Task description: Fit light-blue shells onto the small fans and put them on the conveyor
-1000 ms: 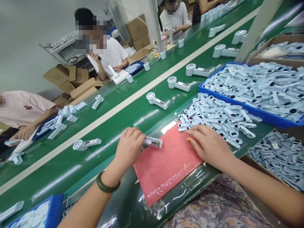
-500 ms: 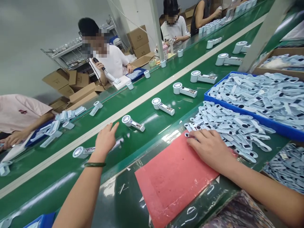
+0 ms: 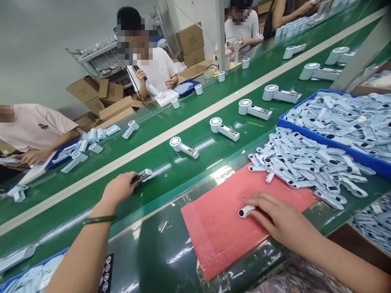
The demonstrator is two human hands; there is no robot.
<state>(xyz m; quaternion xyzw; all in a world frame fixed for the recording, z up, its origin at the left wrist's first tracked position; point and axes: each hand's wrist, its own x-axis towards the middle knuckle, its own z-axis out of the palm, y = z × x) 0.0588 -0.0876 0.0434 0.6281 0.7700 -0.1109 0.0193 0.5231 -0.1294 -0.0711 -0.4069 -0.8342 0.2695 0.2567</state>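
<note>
Now the left hand (image 3: pixel 117 189) grips a handheld fan unit (image 3: pixel 142 176) lying on the green conveyor belt (image 3: pixel 171 171), fingers wrapped round its head end. Over on the pink mat (image 3: pixel 226 228), the right hand (image 3: pixel 279 219) pinches a small white cover piece (image 3: pixel 245 211), just below the loose pile of covers (image 3: pixel 302 162).

The left hand (image 3: pixel 117 189) reaches far forward, arm outstretched, fingers curled closed in a grip. The right hand (image 3: pixel 279 219) lies palm down, fingers bent, forearm angled inward.
</note>
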